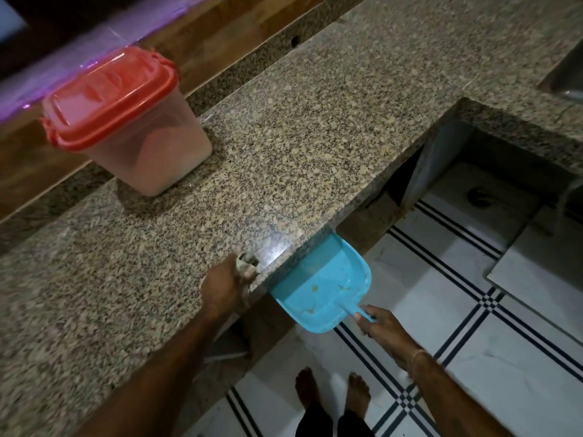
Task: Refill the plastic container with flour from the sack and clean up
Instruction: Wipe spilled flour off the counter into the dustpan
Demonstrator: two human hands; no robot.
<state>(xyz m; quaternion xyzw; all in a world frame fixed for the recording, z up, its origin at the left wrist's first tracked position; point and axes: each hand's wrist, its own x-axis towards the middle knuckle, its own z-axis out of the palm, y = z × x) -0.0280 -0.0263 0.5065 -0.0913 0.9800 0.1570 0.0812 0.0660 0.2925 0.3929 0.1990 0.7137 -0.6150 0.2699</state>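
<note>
two hands work at the near edge of a speckled granite worktop [284, 137]. the left hand [220, 285], in the lower middle of the frame, lies on the worktop right at its edge, its grip closed over a small greyish cloth [247, 263] that peeks out past the fingers and touches the stone. the right hand [383, 326], lower right of centre, has its grip clamped on the thin handle of a blue dustpan [318, 288], thumb on top. the dustpan sits just below the worktop edge, its open mouth tucked under the lip just to the right of the cloth, and a few pale crumbs lie in its tray.

the plastic container [132, 121] stands in the upper left of the frame, towards the back of the worktop and well apart from both hands. its red lid [107, 96] is on, and pale flour [164, 159] shows through the clear wall, filling the lower part.

below, in the lower right, the floor [473, 342] is white tile with dark striped lines, and two bare feet [307, 386] stand on it at the bottom of the frame.
</note>
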